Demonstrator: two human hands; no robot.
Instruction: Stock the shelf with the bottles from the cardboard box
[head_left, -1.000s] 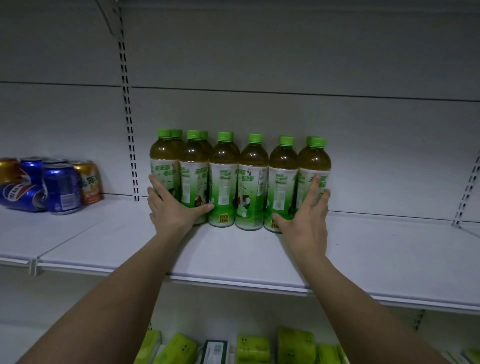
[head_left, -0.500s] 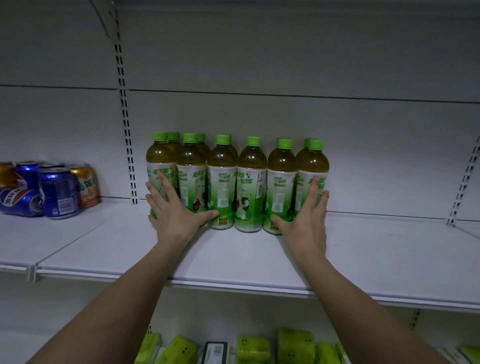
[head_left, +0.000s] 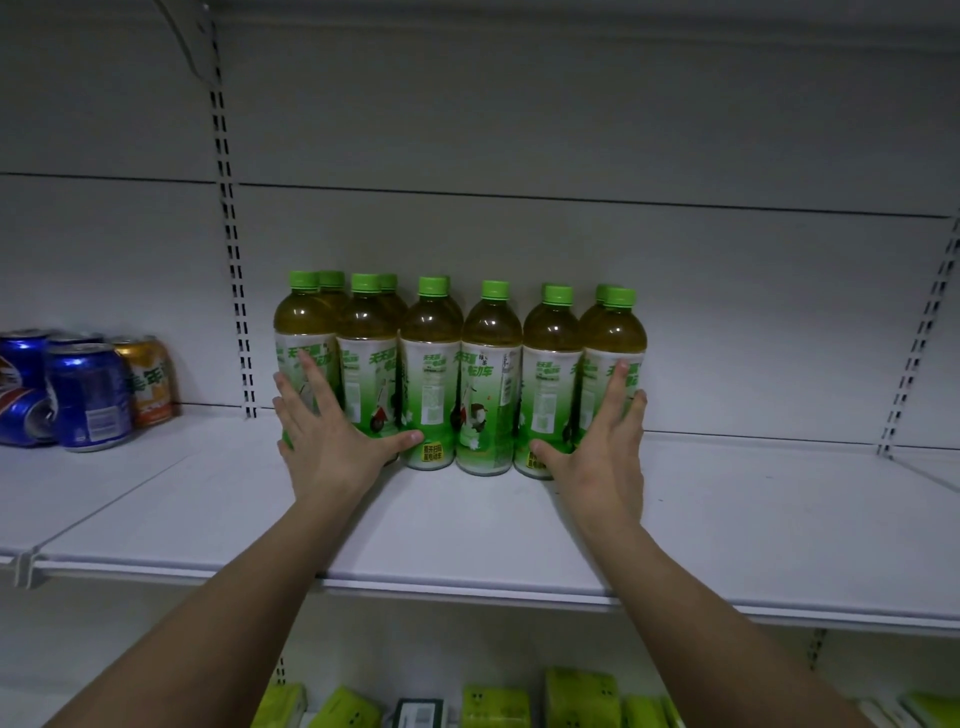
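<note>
Blue cans (head_left: 67, 389) left of bottles (head_left: 460, 374)

Drink cans (head_left: 83, 389) are grouped at the far left, on the adjoining white board. Two blue cans (head_left: 91, 397) stand upright; another blue can (head_left: 21, 410) lies on its side at the left edge. An orange can (head_left: 150, 379) stands just beside them, to the right. Green packets (head_left: 493, 704) are lined along the lower level, near the bottom edge; a dark packet (head_left: 418, 712) sits between them.
</note>
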